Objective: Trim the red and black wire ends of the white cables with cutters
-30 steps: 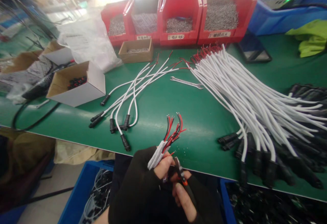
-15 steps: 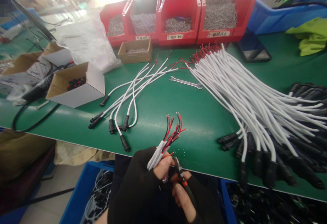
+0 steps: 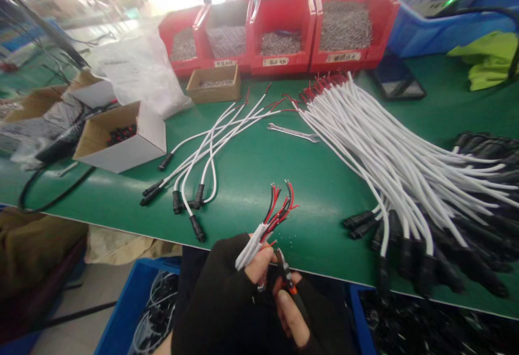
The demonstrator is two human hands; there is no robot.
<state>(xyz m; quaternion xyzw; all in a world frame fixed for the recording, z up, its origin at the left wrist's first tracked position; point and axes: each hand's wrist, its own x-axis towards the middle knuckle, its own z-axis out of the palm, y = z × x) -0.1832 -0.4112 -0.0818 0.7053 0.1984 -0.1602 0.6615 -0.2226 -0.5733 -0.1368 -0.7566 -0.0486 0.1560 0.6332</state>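
My left hand (image 3: 259, 264), in a black fingerless glove or sleeve, is closed around a bundle of white cables (image 3: 250, 247). Their stripped ends fan out upward as red and black wires (image 3: 279, 209). Just to the right, my right hand (image 3: 292, 312) grips a pair of pliers or cutters (image 3: 291, 283) with dark and orange handles. The tool's jaws point up beside the left fingertips, near one red wire end. Whether the jaws touch a wire I cannot tell. Tiny bits lie on the green table near the tool.
A large pile of white cables (image 3: 373, 144) with black connectors covers the right side. Several loose cables (image 3: 213, 144) lie left of a wrench (image 3: 294, 132). Red bins (image 3: 284, 63) of small metal parts line the back, behind a small cardboard box (image 3: 214, 87). A white box (image 3: 121, 155) stands left.
The view has shifted slightly. The wire ends in my left hand have tipped a little to the right. Both hands keep their grip.
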